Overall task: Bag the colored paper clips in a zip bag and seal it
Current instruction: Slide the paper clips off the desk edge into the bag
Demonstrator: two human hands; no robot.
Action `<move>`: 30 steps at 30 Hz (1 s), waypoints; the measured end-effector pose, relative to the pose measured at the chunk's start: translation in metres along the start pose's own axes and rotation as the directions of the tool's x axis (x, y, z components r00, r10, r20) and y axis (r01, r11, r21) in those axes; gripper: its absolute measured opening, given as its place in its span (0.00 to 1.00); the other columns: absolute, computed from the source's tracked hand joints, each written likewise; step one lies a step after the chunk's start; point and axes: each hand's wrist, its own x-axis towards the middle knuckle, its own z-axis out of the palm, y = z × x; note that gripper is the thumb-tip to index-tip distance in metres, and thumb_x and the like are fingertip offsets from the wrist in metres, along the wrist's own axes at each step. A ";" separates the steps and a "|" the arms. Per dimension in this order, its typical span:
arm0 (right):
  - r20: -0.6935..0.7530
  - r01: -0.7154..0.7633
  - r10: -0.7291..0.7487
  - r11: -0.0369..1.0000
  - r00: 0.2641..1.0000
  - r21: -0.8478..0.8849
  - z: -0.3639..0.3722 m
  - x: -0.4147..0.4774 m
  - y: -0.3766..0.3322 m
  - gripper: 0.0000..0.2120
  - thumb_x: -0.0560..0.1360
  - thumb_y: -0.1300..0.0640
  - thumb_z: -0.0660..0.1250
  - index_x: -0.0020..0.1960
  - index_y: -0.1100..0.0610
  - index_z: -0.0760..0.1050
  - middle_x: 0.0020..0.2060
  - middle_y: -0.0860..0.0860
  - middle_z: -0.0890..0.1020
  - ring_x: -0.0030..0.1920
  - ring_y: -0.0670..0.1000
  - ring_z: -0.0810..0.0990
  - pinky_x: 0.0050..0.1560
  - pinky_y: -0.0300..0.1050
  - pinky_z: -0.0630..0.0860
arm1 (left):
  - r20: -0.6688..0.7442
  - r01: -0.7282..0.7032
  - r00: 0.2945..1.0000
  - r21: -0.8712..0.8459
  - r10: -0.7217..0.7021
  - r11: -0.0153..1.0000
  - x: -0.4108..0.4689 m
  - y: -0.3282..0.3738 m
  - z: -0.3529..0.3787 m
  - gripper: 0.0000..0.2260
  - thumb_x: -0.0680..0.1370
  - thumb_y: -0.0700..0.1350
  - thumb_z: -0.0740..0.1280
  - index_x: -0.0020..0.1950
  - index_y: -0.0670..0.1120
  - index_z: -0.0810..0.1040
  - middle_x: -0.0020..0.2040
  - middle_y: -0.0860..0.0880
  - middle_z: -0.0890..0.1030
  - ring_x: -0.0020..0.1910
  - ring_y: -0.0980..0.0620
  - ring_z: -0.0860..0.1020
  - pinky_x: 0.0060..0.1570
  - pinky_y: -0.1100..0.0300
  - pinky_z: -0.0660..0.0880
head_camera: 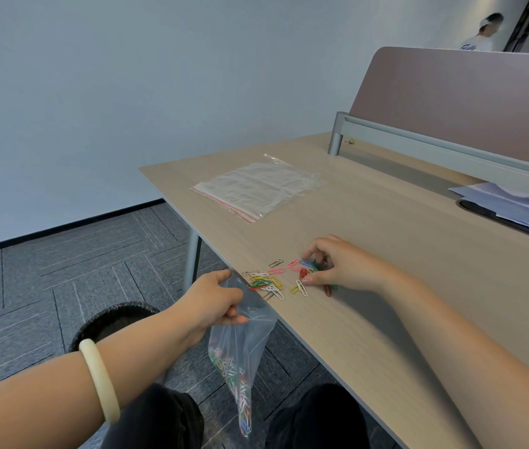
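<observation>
Nearest: left forearm with pale bangle (99,380), dark-trousered knees below. Left hand (214,299) pinches the mouth of a clear zip bag (240,351) between thumb and curled fingers, just left of the loose paper clips (269,281), at the desk's edge. The bag hangs below desk level with a clump of coloured clips (234,377) in its bottom. The loose clips lie scattered on the pale wood desk (386,319) near its front edge. Right hand (337,267) at their right side, fingers curled down over a small green-and-blue cluster, pinching it. Well beyond the clips, flat spare zip bags (256,189) with red seal strips. Further back, a mauve divider panel (467,102) on a grey rail. Far right of the clips, papers (509,202) over a dark flat object (515,226), partly covered, identity unclear. Left of the clips, below the desk: grey patterned carpet (46,260), black bin (108,322) half hidden by the forearm. Plain pale wall (127,92). Another person (480,34) beyond the panel, mostly hidden.
</observation>
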 end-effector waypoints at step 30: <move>0.086 0.224 -0.220 0.974 0.972 -0.042 0.029 0.028 -0.038 0.26 0.69 0.46 0.71 0.65 0.46 0.71 0.72 0.44 0.65 0.74 0.50 0.54 0.73 0.47 0.49 | 0.001 0.000 1.000 -0.014 0.000 1.000 0.002 0.001 -0.002 0.31 0.73 0.31 0.59 0.75 0.43 0.58 0.21 0.49 0.69 0.17 0.59 0.70 0.30 0.63 0.81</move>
